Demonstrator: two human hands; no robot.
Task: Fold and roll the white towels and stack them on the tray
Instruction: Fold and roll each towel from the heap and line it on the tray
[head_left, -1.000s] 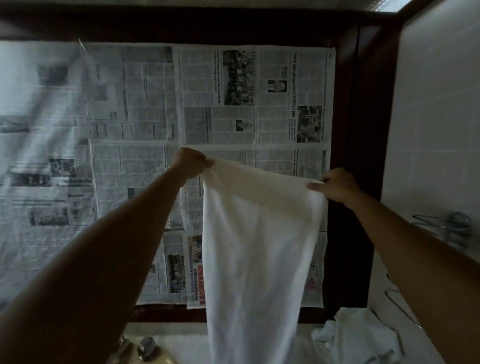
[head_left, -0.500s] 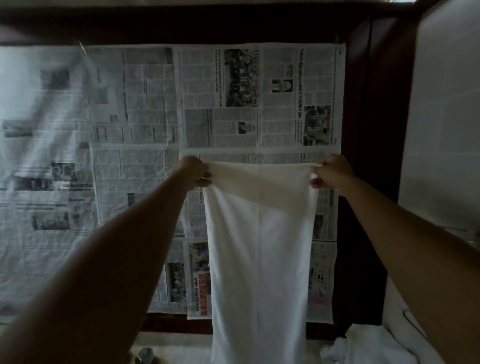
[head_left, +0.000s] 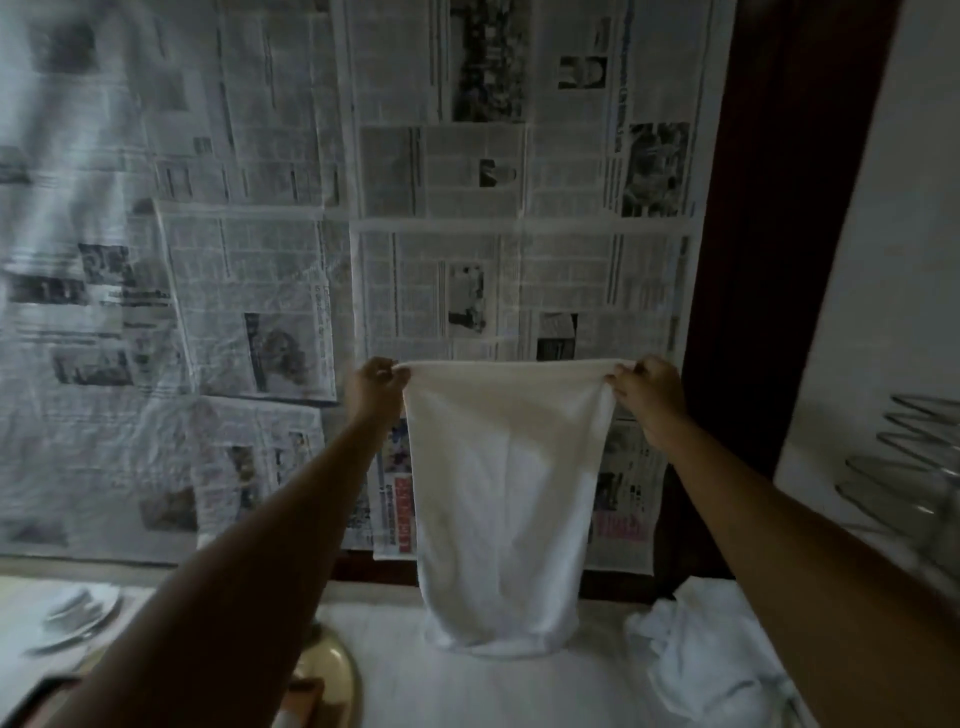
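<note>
A white towel (head_left: 501, 499) hangs folded in front of me, its lower end touching the white counter (head_left: 498, 691). My left hand (head_left: 375, 383) pinches the towel's top left corner. My right hand (head_left: 644, 387) pinches the top right corner, so the upper edge is stretched level between them. A crumpled pile of white towels (head_left: 701, 654) lies on the counter at the lower right. A brass-coloured tray (head_left: 332, 670) shows at the lower left, mostly hidden behind my left forearm.
Newspaper sheets (head_left: 363, 234) cover the wall behind the counter. A dark wooden frame (head_left: 769, 260) runs down the right of them. A wire rack (head_left: 914, 467) juts from the white tiled wall at right. Metal plates (head_left: 72, 618) sit at the far left.
The view has tipped downward, bringing the counter, tray and towel pile into sight. Both hands still hold the towel's top corners, now spread a little wider, and its lower end rests on the counter.
</note>
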